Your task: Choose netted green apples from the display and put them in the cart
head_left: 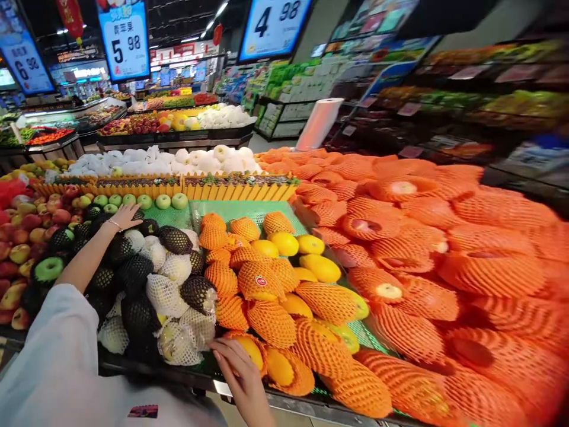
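My left hand [123, 218] reaches over the far part of the display, fingers spread, at the green apples [163, 201] and fruit in black nets [133, 273]. Near the front edge, my right hand [235, 363] lies between the white-netted fruit [181, 343] and a mango in an orange net [249, 350]. Its fingers are extended, with nothing seen in them. Several bare yellow mangoes [322, 268] lie among the orange-netted ones.
Large fruit in orange-red nets [409, 261] is heaped on the right. Red apples [33, 222] fill the left. A low yellow fence [240, 188] runs behind, with white-wrapped fruit [155, 161] beyond. A bag roll [319, 123] stands at the back.
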`<control>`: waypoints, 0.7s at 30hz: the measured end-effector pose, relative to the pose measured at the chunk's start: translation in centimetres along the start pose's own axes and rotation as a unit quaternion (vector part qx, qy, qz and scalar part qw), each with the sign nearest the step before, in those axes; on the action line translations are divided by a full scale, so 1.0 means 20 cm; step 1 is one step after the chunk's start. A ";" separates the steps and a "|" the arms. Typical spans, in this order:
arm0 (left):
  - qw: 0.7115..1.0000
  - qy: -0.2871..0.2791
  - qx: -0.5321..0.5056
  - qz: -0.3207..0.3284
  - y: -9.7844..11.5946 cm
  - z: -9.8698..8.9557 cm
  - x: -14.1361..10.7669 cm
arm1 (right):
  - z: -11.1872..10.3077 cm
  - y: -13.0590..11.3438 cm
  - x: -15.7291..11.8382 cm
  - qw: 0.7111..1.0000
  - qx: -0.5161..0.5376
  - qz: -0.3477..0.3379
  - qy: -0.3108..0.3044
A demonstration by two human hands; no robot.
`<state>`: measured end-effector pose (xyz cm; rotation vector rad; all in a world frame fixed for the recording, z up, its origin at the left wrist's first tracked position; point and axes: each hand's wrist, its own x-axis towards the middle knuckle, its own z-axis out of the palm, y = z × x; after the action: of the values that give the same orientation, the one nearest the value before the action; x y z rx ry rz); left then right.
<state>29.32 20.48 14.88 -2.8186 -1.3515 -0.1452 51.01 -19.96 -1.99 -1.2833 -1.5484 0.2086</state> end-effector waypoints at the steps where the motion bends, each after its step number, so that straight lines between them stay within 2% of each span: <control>1: 1.000 0.008 -0.004 0.006 -0.01 -0.04 -0.09 | 0.02 -0.01 0.01 1.000 0.012 -0.002 -0.015; 4: 0.998 0.056 -0.009 0.022 -0.08 -0.18 -0.49 | 0.09 -0.02 0.06 0.997 0.039 -0.006 -0.068; 6: 0.989 0.150 -0.006 0.021 -0.18 -0.24 -0.85 | 0.15 -0.02 0.08 0.994 0.060 -0.018 -0.095; 7: 0.979 0.202 -0.004 -0.002 -0.23 -0.25 -1.05 | 0.18 -0.02 0.09 0.991 0.073 -0.027 -0.109; 8: 0.966 0.255 0.000 -0.047 -0.28 -0.24 -1.26 | 0.22 -0.02 0.10 0.988 0.086 -0.036 -0.124; 10: 0.913 0.351 0.006 -0.208 -0.35 -0.15 -1.69 | 0.28 -0.03 0.12 0.980 0.114 -0.055 -0.156; 11: 0.865 0.387 0.005 -0.319 -0.37 -0.08 -1.90 | 0.31 -0.04 0.14 0.975 0.128 -0.063 -0.171; 12: 0.801 0.400 0.001 -0.446 -0.38 0.02 -2.09 | 0.34 -0.05 0.15 0.970 0.142 -0.071 -0.184; 13: 0.759 0.390 0.000 -0.522 -0.38 0.12 -2.27 | 0.36 -0.06 0.16 0.965 0.154 -0.077 -0.197; 14: 0.729 0.371 -0.004 -0.575 -0.36 0.24 -2.42 | 0.38 -0.08 0.18 0.960 0.165 -0.084 -0.209; 15: 0.709 0.335 -0.018 -0.620 -0.33 0.36 -2.54 | 0.40 -0.10 0.20 0.955 0.176 -0.091 -0.219; 16: 0.702 0.286 -0.045 -0.651 -0.30 0.48 -2.63 | 0.42 -0.12 0.21 0.951 0.185 -0.100 -0.227; 18: 0.705 0.178 -0.107 -0.678 -0.20 0.70 -2.73 | 0.46 -0.17 0.24 0.944 0.197 -0.119 -0.238; 21: 0.741 0.039 -0.192 -0.642 -0.05 0.97 -2.71 | 0.50 -0.22 0.26 0.934 0.212 -0.142 -0.249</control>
<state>-3.74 -19.96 -9.28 -1.3880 -3.1714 -0.5565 41.16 -13.09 -0.07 -0.6792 -1.9580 0.6840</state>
